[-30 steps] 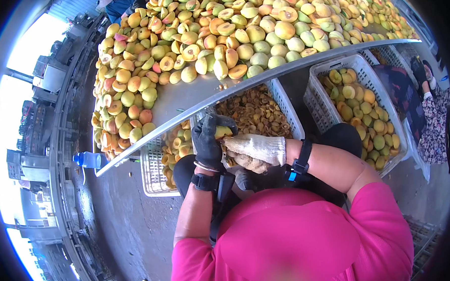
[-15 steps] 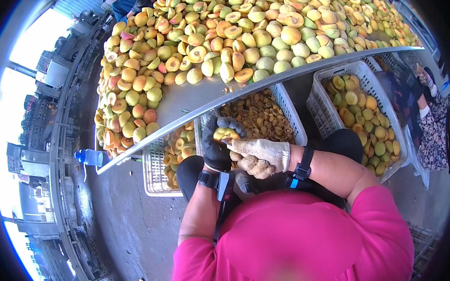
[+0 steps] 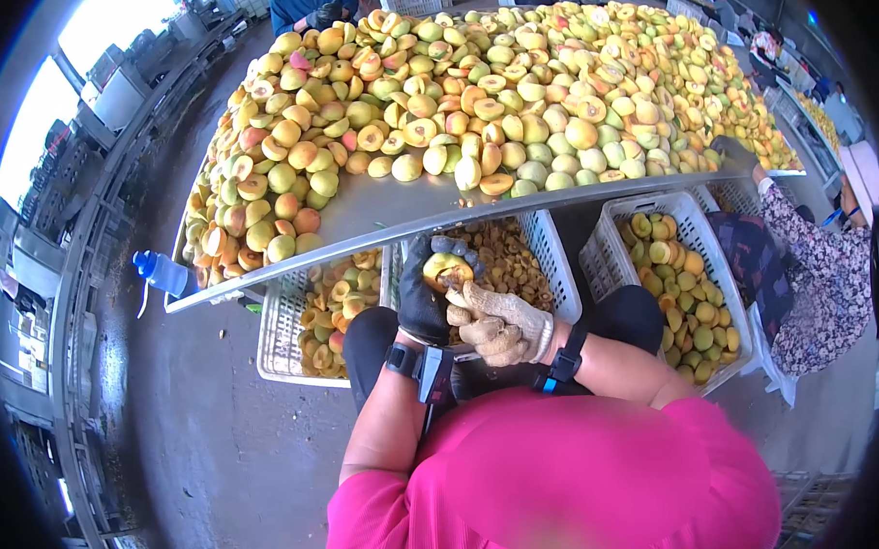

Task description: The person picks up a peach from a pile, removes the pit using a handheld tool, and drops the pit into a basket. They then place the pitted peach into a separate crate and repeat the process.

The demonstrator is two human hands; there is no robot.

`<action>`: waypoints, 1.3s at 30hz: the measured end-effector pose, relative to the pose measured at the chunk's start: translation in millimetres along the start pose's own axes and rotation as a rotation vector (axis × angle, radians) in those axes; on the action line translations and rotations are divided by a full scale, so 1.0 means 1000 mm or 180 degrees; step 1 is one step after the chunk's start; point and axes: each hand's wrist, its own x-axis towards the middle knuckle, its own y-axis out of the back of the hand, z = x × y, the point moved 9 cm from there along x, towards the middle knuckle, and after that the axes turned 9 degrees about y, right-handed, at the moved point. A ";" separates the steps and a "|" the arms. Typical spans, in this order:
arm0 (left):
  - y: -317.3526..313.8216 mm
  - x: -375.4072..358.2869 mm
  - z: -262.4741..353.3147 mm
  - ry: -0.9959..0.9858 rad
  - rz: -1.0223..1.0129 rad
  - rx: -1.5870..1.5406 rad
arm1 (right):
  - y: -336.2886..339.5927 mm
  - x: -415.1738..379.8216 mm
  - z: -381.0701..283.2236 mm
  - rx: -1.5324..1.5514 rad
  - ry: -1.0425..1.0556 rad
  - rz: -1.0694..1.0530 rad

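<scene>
Left hand: the left hand wears a dark glove with grey fingertips. Its fingers are curled around one fruit, part way closed, with the fruit filling the grip.
Fruit: the held fruit is round and yellow, with a wet, brown, rough patch on the side near the other glove. It sits up in the fingers of the left hand.
Right hand: the right hand wears a white, bumpy, knitted glove with brown stains. Its fingers are folded in, mostly closed, and its tips meet the brown side of the fruit. I cannot tell if a small tool is tucked inside.
Surface: the wide metal surface is smooth and grey, with a raised edge. It lies beyond both hands and holds a big fruit pile, with many round pieces cut open.
Baskets: the left basket is white plastic with holes and has yellow fruit inside. The middle basket, just past the hands, has small, brown, crinkly bits. The right basket has green and yellow fruit.
Bottle: the see-through bottle with a blue cap is at the surface's left corner.
</scene>
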 end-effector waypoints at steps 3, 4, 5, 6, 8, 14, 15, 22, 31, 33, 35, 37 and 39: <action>-0.014 -0.004 0.005 0.0024 -0.0202 0.0121 | -0.012 0.005 0.002 0.0173 0.0169 -0.0236; -0.022 -0.008 0.005 0.0098 -0.0285 0.0092 | -0.015 0.007 0.002 0.0173 0.0216 -0.0260; -0.023 -0.008 0.009 0.0029 -0.0146 0.0219 | -0.018 0.008 0.000 0.0169 0.0267 -0.0280; -0.021 -0.005 0.011 -0.0001 -0.0209 0.0152 | -0.021 0.010 -0.001 0.0162 0.0319 -0.0298; -0.018 0.002 0.018 -0.0067 -0.0343 0.0017 | -0.031 0.013 0.001 0.0233 0.0359 -0.0460; -0.026 -0.006 0.034 0.0062 -0.0506 0.0109 | -0.046 0.029 0.010 0.0341 0.0359 -0.0583; -0.029 -0.008 0.035 0.0049 -0.0566 0.0057 | -0.047 0.030 0.011 0.0423 0.0332 -0.0605; -0.014 -0.003 0.038 0.0068 -0.0805 -0.0857 | -0.056 0.037 0.018 0.0351 0.0483 -0.0602; 0.064 -0.017 0.084 -0.0470 0.0066 -0.1195 | -0.038 0.041 0.000 -0.0959 0.0886 0.0537; 0.069 -0.036 0.119 -0.0878 0.0151 -0.0706 | -0.012 0.030 -0.010 -0.1744 0.0926 0.1425; 0.090 -0.051 0.158 -0.1356 0.0329 0.0004 | -0.002 0.021 -0.022 -0.2075 0.1050 0.1930; 0.073 -0.106 0.207 -0.2749 0.1031 0.3101 | 0.003 0.010 -0.042 -0.2323 0.1337 0.2318; 0.094 -0.117 0.233 -0.2806 0.1609 0.3813 | -0.010 0.002 -0.068 -0.3082 0.1539 0.2759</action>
